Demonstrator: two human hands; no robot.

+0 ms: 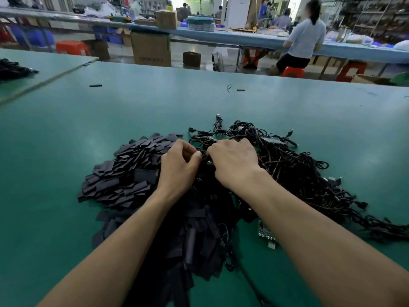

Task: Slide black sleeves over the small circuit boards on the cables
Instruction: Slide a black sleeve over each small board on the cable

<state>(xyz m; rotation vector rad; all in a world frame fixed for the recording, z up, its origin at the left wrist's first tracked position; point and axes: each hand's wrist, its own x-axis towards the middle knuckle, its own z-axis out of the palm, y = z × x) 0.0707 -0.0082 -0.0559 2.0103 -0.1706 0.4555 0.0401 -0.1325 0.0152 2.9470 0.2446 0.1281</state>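
Green matte worktable (66, 151) from near edge to far. Nearest, just beside right forearm, small green circuit board (266, 234) lying bare. Farther in, heap of flat black sleeves (124, 173) at left, touching tangle of thin black cables (298, 169) at right. Left hand (177, 171) and right hand (234, 165) close together over that seam, fingers curled inward; held item hidden, grip impossible to tell. Beyond, stray black sleeve piece (95, 85), then brown cardboard box (151, 49) on floor.
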